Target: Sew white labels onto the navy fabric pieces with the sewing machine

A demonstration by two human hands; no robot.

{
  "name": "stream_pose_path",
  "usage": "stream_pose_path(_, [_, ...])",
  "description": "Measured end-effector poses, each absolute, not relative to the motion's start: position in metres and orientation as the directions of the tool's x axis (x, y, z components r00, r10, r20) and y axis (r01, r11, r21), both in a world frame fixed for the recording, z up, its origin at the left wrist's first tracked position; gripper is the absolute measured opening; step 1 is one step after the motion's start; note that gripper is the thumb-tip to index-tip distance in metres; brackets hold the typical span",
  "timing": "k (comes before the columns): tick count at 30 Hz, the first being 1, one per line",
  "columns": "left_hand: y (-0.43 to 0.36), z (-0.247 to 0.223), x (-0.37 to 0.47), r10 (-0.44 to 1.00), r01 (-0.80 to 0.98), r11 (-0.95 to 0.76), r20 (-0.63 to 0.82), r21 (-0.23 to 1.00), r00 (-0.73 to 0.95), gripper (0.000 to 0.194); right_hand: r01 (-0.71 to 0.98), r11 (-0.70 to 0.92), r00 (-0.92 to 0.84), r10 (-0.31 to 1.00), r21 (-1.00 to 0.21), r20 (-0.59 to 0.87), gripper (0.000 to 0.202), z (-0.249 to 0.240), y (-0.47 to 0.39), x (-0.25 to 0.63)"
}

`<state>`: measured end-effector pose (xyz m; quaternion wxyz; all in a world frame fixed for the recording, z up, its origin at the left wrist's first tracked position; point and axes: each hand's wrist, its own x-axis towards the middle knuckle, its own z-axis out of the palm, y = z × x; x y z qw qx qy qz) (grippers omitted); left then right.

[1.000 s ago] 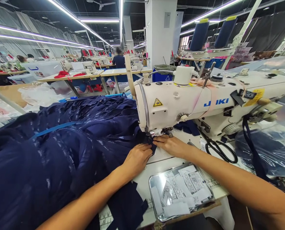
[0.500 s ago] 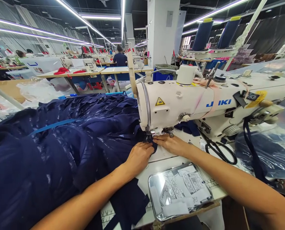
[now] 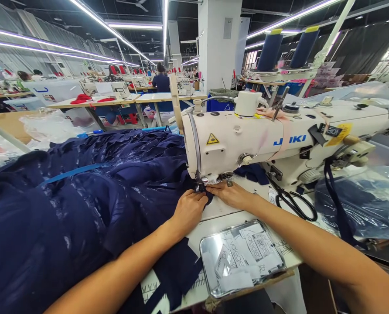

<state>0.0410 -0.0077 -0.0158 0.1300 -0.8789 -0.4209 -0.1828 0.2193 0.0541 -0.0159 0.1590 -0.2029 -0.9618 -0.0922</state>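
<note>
A large heap of navy fabric (image 3: 83,218) spreads left of the white sewing machine (image 3: 227,139), its edge running under the presser foot (image 3: 201,185). My left hand (image 3: 188,211) holds the fabric just in front of the foot, fingers bent and close together. From the right, my right hand (image 3: 232,195) reaches under the machine head, its fingers pinching the fabric edge beside the needle. The fingertips of both hands are partly hidden. A metal tray (image 3: 210,245) with several printed labels (image 3: 247,250) lies near the front edge of the table.
Black-handled scissors (image 3: 301,205) lie right of my right forearm. Beyond them is a clear plastic bag (image 3: 371,205) with dark fabric inside. Navy thread cones (image 3: 269,50) stand behind the machine. A person (image 3: 161,80) sits farther back among other sewing tables (image 3: 96,104).
The whole view has shifted slightly, so the machine and tray appear a little farther left. Both hands stay at the presser foot on the fabric.
</note>
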Motion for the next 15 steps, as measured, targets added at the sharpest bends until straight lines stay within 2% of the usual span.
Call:
stream_pose_path(6, [-0.027, -0.01, 0.042, 0.647, 0.802, -0.571, 0.503, -0.178, 0.572, 0.017, 0.446, 0.886, -0.845, 0.372, 0.123, 0.383, 0.034, -0.017, 0.051, 0.218])
stream_pose_path(11, [-0.032, -0.005, 0.025, 0.69, 0.825, -0.514, 0.458, -0.235, 0.56, 0.026, 0.472, 0.879, -0.819, 0.408, 0.068, 0.405, 0.027, -0.014, 0.049, 0.22])
stream_pose_path(13, [-0.021, -0.002, 0.013, 0.727, 0.846, -0.502, 0.441, -0.182, 0.527, 0.028, 0.479, 0.878, -0.815, 0.435, 0.023, 0.383, 0.025, -0.012, 0.044, 0.22])
stream_pose_path(15, [-0.006, 0.003, 0.002, 0.78, 0.878, -0.475, 0.434, -0.06, 0.451, 0.03, 0.477, 0.879, -0.813, 0.449, -0.018, 0.37, 0.028, -0.011, 0.036, 0.218])
